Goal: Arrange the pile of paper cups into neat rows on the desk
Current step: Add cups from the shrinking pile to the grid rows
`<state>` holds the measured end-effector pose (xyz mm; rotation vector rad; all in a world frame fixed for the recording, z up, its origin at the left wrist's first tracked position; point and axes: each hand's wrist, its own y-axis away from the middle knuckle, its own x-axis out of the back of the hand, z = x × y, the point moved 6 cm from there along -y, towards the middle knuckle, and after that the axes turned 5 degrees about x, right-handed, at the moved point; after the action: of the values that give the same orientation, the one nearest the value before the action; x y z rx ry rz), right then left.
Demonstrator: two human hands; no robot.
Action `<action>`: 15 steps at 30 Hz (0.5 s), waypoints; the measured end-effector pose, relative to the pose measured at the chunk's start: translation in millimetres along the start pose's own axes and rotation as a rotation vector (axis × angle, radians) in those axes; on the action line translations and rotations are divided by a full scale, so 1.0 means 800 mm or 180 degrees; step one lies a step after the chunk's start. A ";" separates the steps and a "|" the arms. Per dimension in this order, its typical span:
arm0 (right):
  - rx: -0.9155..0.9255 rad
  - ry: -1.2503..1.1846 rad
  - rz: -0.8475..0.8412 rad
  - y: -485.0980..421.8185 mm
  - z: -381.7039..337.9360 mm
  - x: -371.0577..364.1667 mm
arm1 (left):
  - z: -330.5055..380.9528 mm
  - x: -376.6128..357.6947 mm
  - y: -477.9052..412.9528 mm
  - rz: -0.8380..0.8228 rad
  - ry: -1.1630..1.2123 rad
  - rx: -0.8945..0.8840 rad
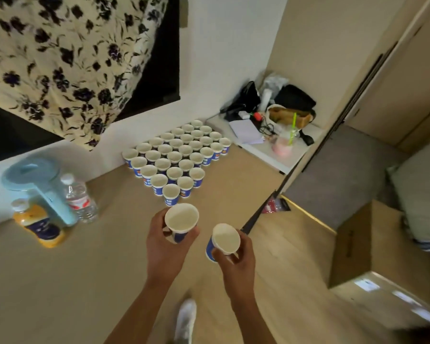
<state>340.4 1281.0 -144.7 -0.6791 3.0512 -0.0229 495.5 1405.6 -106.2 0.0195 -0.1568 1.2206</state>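
Several blue-and-white paper cups (176,157) stand upright in neat diagonal rows on the light wooden desk (90,269), against the white wall. My left hand (164,247) grips one paper cup (181,220) by its side, just in front of the nearest cup in the rows. My right hand (236,259) holds a second paper cup (225,240) a little lower and to the right, near the desk's right edge. Both held cups are open side up and look empty.
A pale blue jug (35,187), a clear water bottle (81,197) and an orange juice bottle (37,224) stand at the desk's left. A cluttered white side table (278,155) lies beyond the rows. A cardboard box (372,244) sits on the floor at right.
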 end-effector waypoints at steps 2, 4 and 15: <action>0.0011 0.0073 0.0052 -0.026 -0.001 0.010 | -0.009 -0.024 -0.017 0.0000 0.0045 0.0051; -0.0010 0.0133 0.0086 -0.059 0.005 0.012 | -0.016 -0.045 -0.037 0.0011 0.0071 0.0117; -0.0325 0.0612 -0.0464 -0.258 0.055 -0.033 | -0.065 -0.119 -0.169 0.0525 0.0284 0.0627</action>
<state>452.5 1105.0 -184.5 -0.9590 3.1952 0.0707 596.2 1275.1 -160.3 0.1254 0.0409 1.3954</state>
